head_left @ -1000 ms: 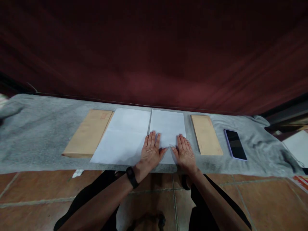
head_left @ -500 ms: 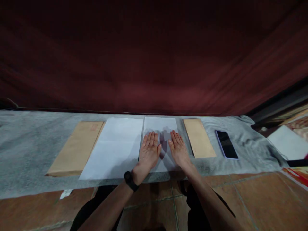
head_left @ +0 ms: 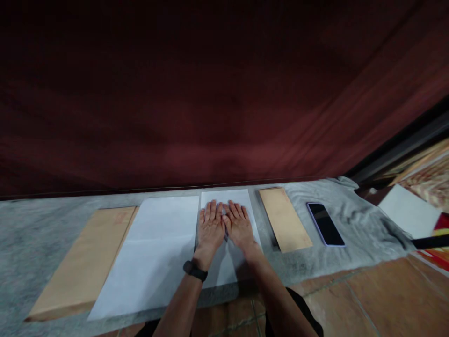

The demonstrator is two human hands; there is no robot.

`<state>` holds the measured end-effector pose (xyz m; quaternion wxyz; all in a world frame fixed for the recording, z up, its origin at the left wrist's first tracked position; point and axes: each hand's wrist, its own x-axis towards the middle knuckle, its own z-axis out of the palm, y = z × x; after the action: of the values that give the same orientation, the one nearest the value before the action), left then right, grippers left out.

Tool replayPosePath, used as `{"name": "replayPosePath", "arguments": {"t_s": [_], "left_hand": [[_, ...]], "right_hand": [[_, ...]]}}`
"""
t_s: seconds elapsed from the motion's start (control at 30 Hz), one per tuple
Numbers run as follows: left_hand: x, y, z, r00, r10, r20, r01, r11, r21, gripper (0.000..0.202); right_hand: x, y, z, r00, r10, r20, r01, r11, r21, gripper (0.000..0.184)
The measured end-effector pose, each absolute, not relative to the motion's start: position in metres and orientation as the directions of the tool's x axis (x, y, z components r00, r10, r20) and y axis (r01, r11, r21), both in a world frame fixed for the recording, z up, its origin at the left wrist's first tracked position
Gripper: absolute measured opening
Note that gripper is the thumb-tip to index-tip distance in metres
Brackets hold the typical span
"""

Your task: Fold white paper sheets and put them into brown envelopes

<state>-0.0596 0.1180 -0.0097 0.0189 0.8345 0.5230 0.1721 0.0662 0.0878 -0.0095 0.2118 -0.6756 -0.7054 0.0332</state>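
Note:
Palm down on a narrow white sheet of paper (head_left: 224,276) lies my left hand (head_left: 212,225), its fingers stretched out. Beside it my right hand (head_left: 239,226) rests flat on the same sheet with fingers spread. The two thumbs meet or nearly touch in the middle. To the left is a larger white sheet (head_left: 154,248) with a faint crease across it. A stack of large brown envelopes (head_left: 84,257) lies beyond that. On the right of my hands is a stack of smaller brown envelopes (head_left: 285,219).
A phone (head_left: 325,224) in a purple case lies right of the small envelopes. Grey cloth (head_left: 365,234) covers the work surface, with a dark red curtain-like backdrop (head_left: 217,112) behind. A white flat item (head_left: 409,210) sits at the far right. Tiled floor (head_left: 351,299) shows below.
My hands have come closer together and now press flat on the narrow sheet, fingers more spread. The camera view has shifted, so the surface sits lower.

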Motion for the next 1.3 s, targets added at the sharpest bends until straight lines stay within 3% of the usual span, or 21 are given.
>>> {"name": "replayPosePath", "arguments": {"t_s": [0.17,0.4,0.63,0.97,1.17,1.3], "left_hand": [[-0.062,0.121,-0.016,0.354,0.867,0.351,0.865,-0.446,0.23,0.057],[-0.066,0.125,-0.023,0.244,0.907,0.343,0.909,-0.337,0.244,0.055],[-0.068,0.12,-0.018,0.286,0.879,0.38,0.892,-0.389,0.23,0.054],[-0.061,0.149,0.007,0.377,0.861,0.342,0.865,-0.459,0.201,0.056],[-0.042,0.177,0.006,0.467,0.864,0.189,0.85,-0.498,0.174,0.058],[-0.04,0.178,-0.006,0.424,0.89,0.168,0.877,-0.45,0.166,0.062]], "right_hand": [[0.077,0.095,-0.019,0.088,0.946,0.312,0.957,0.007,-0.29,0.052],[0.102,0.092,-0.03,0.179,0.909,0.377,0.97,-0.1,-0.22,0.058],[0.108,0.087,-0.018,0.243,0.92,0.308,0.954,-0.168,-0.249,0.059],[0.081,0.126,0.01,-0.006,0.968,0.25,0.962,0.075,-0.264,0.053],[0.082,0.147,0.001,-0.059,0.984,0.171,0.98,0.09,-0.177,0.051],[0.085,0.145,-0.014,-0.02,0.978,0.209,0.986,0.054,-0.159,0.051]]}}
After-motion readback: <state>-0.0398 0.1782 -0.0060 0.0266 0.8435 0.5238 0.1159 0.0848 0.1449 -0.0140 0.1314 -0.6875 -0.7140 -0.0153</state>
